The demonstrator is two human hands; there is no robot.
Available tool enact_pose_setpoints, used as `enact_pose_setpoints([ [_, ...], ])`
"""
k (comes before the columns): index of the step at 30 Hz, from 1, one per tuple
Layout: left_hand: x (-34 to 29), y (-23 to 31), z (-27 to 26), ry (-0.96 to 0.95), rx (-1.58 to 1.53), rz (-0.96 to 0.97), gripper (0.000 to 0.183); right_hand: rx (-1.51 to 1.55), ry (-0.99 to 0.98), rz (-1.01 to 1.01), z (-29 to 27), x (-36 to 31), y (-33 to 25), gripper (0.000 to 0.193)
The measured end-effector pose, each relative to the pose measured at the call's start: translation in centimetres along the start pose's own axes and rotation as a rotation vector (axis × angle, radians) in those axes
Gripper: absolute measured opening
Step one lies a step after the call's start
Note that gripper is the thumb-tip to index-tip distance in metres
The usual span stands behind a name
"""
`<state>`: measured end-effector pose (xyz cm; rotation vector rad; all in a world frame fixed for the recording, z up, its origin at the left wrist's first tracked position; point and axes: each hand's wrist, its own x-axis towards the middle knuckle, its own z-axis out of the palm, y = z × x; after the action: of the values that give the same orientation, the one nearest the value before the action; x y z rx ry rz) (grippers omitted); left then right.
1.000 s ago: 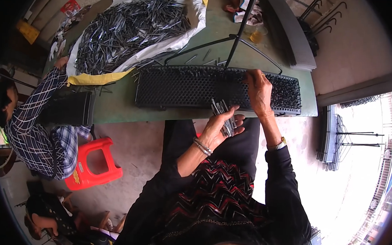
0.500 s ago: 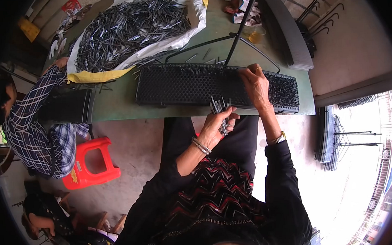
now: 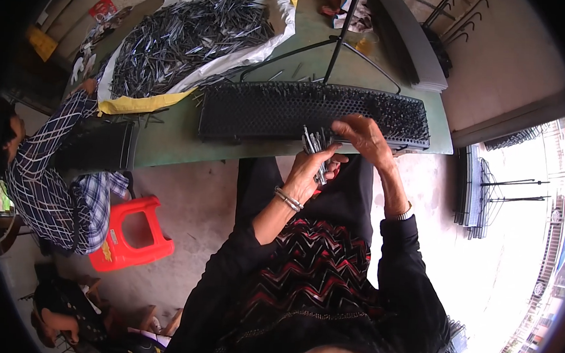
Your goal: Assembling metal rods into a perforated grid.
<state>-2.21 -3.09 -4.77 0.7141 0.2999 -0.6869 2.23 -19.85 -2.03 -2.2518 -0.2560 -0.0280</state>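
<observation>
My left hand (image 3: pixel 303 172) is closed around a bundle of thin metal pins (image 3: pixel 313 143), their upper ends poking out past my thumb. My right hand (image 3: pixel 367 141) is curled, its fingertips just beside those ends; I can't tell whether a pin is between them. I'd judge the step in hand to be picking out a single pin, and the next move to call for a light pinch, lined up with one hole. The black perforated block (image 3: pixel 260 116) lies on the green table (image 3: pixel 159 146), just on the far side of both hands, stubs crowding its right part and far edge. The loose pile (image 3: pixel 187 43) sits far to the left.
</observation>
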Motion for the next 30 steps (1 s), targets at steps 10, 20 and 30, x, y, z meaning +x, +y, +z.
enact_pose_setpoints([
  [10, 1.3, 0.1, 1.7, 0.113, 0.135, 0.022, 0.023, 0.083, 0.41, 0.176, -1.6, -0.2, -0.7, 0.013],
  [20, 3.3, -0.5, 1.4, 0.033, 0.006, -0.047, 0.026, -0.234, 0.603, -0.117, 1.0, 3.9, 4.3, 0.009],
  [30, 3.0, -0.3, 2.4, 0.025, -0.076, -0.035, 0.02, -0.294, 0.445, -0.105, 0.3, 3.9, 3.2, 0.018],
])
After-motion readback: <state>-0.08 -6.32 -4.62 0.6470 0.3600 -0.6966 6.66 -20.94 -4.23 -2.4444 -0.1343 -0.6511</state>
